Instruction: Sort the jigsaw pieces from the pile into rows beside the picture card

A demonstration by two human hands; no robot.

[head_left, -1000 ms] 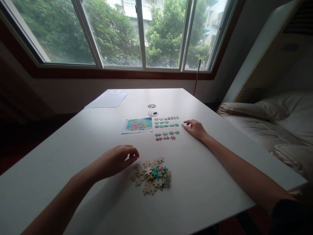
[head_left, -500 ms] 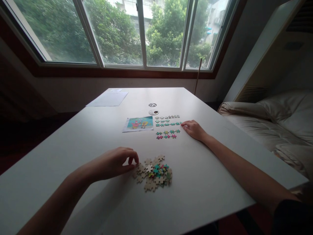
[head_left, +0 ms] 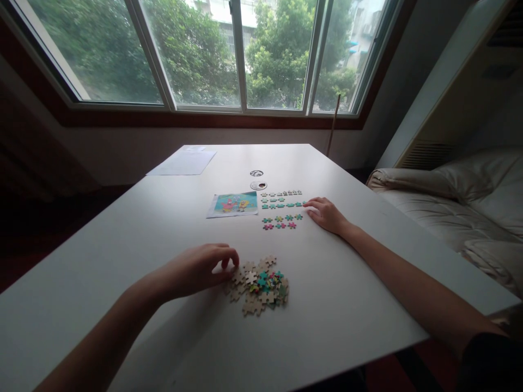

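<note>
A loose pile of jigsaw puzzle pieces lies on the white table, many with their plain beige backs up. My left hand is at the pile's left edge. Its fingers curl down, with a small gap between thumb and forefinger; no held piece shows. Further back, rows of teal, yellow and pink puzzle pieces are set out. My right hand rests palm down at their right end, fingers stretched out. Its fingertips reach the end of a teal row. Left of the rows lies a colourful cartoon picture sheet.
Two small round items lie behind the rows. White paper lies at the far left corner of the table. Beyond the right edge stands a pale padded sofa. A window spans the far wall.
My left hand has shifted slightly right, closer in against the pile's edge. My right hand stays by the rows. The whole view has moved a little.
</note>
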